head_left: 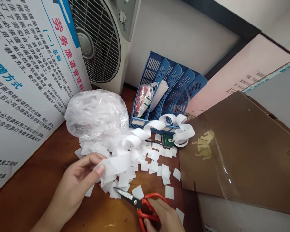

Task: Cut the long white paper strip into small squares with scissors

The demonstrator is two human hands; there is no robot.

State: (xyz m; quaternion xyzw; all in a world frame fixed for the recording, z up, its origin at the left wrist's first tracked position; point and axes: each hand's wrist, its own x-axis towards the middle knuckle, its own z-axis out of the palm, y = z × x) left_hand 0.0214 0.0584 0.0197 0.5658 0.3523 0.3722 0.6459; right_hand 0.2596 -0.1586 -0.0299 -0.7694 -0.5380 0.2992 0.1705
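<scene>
A blue slotted plastic file rack (187,79) holds a glossy red-and-white packet (143,100); a translucent plastic bag (96,112) bulges beside it, contents unclear. The left hand (78,180) pinches a long curling white strip (138,132); the right hand (165,216) grips red-handled black scissors (137,203) above small white squares (169,192).

Wooden tabletop (101,214); printed board (36,67) left; pale dark-framed panel (174,35) behind.
</scene>
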